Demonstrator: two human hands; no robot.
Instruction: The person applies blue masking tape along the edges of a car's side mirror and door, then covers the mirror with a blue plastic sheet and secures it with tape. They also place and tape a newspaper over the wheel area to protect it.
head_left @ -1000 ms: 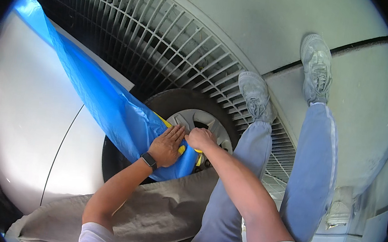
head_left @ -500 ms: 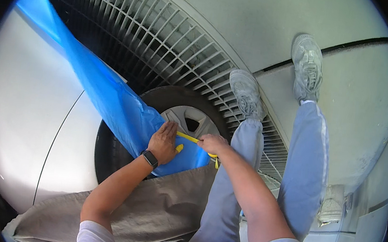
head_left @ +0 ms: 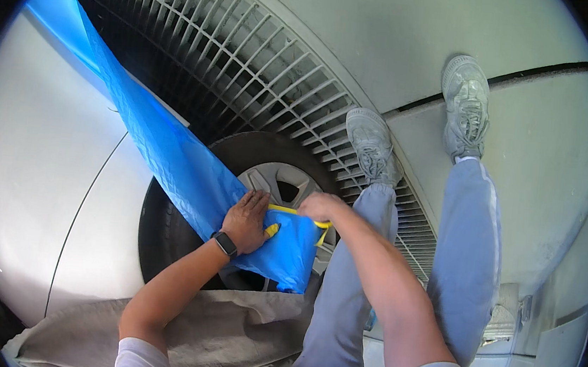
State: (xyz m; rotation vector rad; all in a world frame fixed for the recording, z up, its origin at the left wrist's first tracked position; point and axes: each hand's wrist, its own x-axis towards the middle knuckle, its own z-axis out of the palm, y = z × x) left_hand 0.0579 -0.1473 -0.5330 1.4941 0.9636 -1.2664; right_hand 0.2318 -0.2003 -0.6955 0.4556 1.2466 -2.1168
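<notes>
One blue plastic sheet (head_left: 170, 150) runs from the silver car body (head_left: 46, 181) down over the one wheel (head_left: 266, 181), its lower end bunched by the tyre; no containers in view. Left hand (head_left: 248, 220), with a black wristband (head_left: 225, 243), lies flat on the sheet with fingers spread and extended, pressing rather than gripping. Right hand (head_left: 320, 206) is curled closed, pinching one strip of yellow tape (head_left: 290, 211) stretched across the sheet's edge; two grey sneakers (head_left: 372, 145) rest by the floor grate (head_left: 248, 73).
</notes>
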